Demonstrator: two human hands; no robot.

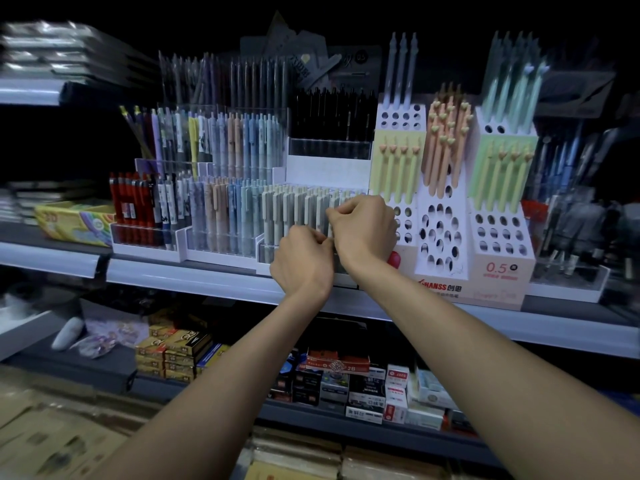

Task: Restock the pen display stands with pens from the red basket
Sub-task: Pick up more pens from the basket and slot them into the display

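1. Dim shop aisle, dark at the top of the frame, and the middle shelf [194,282] runs right across it, packed with pen displays.
2. Centre frame: a clear stand [266,252] holds a row of pale pens [294,206], all upright.
3. The right hand [363,226] is at that row, its fingertips pinched on the top of one pale pen [334,201].
4. The left hand [304,259] is just below it, touching the right wrist. Its fingers are curled away from view, so I cannot tell whether it holds anything.
5. To the right stands a white cardboard stand [498,268] full of holes, with pastel pens in its upper rows.
6. Left of centre there are red pens [128,199], with a yellow box [74,220] beside them.
7. The lower shelf [207,393] carries stacked small boxes [346,363].
8. Upper left is another shelf [31,91], blurred.
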